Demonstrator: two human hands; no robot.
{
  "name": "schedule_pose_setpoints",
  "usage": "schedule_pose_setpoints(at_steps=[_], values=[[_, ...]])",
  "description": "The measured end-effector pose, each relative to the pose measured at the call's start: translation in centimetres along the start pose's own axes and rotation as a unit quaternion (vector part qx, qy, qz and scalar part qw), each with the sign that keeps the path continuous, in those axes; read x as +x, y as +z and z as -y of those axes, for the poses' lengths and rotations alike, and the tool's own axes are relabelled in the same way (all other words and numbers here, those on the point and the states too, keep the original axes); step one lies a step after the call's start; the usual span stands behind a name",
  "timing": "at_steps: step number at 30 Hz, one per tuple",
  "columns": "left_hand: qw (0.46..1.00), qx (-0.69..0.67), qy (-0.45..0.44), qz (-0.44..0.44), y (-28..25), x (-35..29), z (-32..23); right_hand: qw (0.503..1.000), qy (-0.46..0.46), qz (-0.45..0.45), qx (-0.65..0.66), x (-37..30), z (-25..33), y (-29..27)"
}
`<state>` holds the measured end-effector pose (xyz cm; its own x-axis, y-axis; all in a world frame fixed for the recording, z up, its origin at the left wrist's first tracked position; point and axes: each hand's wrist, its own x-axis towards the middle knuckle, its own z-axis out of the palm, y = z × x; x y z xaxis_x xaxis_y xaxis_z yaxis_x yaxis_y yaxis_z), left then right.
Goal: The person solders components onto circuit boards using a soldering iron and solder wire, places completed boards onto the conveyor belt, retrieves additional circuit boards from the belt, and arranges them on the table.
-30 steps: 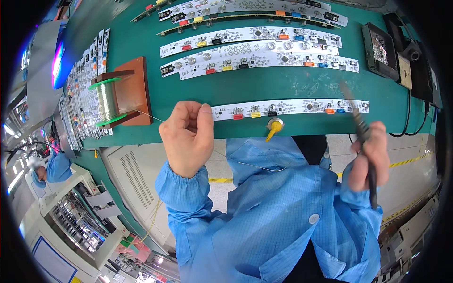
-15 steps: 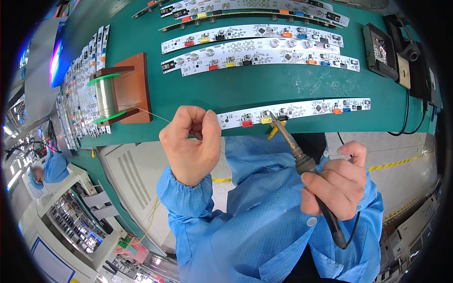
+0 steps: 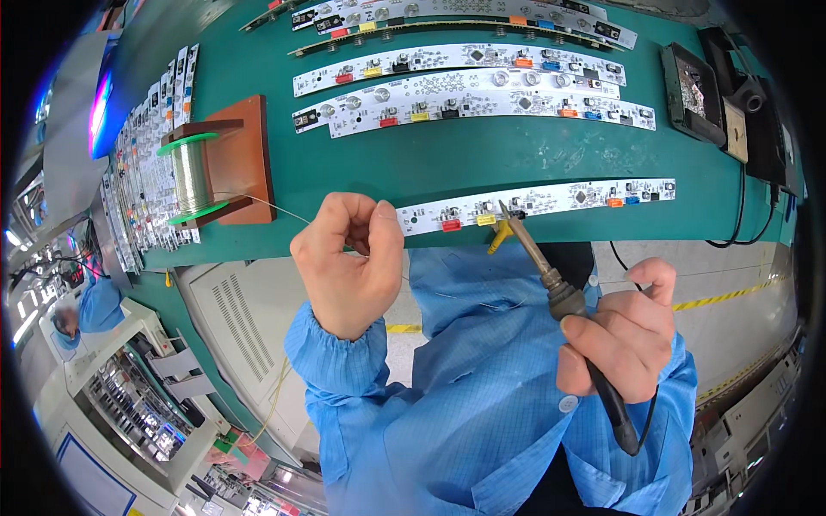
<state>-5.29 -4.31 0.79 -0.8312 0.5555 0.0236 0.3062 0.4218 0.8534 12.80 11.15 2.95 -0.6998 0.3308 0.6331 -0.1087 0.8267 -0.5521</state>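
Note:
A long white circuit board (image 3: pixel 555 199) with red, yellow, black, orange and blue connectors lies along the table's near edge. My left hand (image 3: pixel 348 267) is closed at its left end, fingers curled around thin solder wire (image 3: pixel 284 210). That wire runs from a spool (image 3: pixel 191 176) with green flanges on a brown stand. In my right hand (image 3: pixel 624 340) is a soldering iron (image 3: pixel 564 297), held by its dark handle. Its tip points at the board between the yellow and black connectors; whether it touches I cannot tell. A small yellow piece (image 3: pixel 496 239) sticks out below the board there.
Several similar boards (image 3: pixel 490 112) lie in rows farther back on the green table (image 3: pixel 430 163), and more stand packed behind the spool (image 3: pixel 142 163). A dark tray-like holder (image 3: pixel 693 95) sits at the right with cables. Another person (image 3: pixel 99 305) is at the far left.
The soldering iron and my right hand have shifted slightly to the right, the tip moving along the board toward the black connector. My left hand has stayed in place.

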Motion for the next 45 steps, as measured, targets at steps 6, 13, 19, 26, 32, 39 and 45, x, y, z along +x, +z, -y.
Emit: schedule_pose_setpoints(at_steps=[6,13,19,26,32,39,45], values=[[1.000,0.018,0.007,0.002,-0.1,0.0,-0.2,1.000,0.010,0.023,0.001,0.3,0.0,0.4],[1.000,0.015,-0.006,0.004,-0.1,-0.1,0.1,1.000,-0.010,0.011,0.010,-0.6,-1.5,-1.4],[0.998,-0.046,0.005,-0.034,0.0,-0.5,0.6,0.980,0.112,-0.007,-0.164,-3.4,-6.8,-4.0],[0.993,-0.102,0.061,-0.006,-0.2,-0.1,1.4,0.983,0.161,-0.068,-0.063,-6.0,-9.8,-4.1],[0.988,-0.138,0.066,0.003,-0.6,0.2,2.2,0.979,0.180,-0.062,-0.075,-6.1,-9.7,-4.4],[0.981,-0.183,0.067,0.007,-0.9,1.0,3.1,0.982,0.150,-0.111,-0.027,-6.0,-10.0,-3.8],[0.982,-0.170,0.084,0.013,-1.8,1.4,3.9,0.985,0.122,-0.113,0.038,-5.5,-9.9,-3.9]])
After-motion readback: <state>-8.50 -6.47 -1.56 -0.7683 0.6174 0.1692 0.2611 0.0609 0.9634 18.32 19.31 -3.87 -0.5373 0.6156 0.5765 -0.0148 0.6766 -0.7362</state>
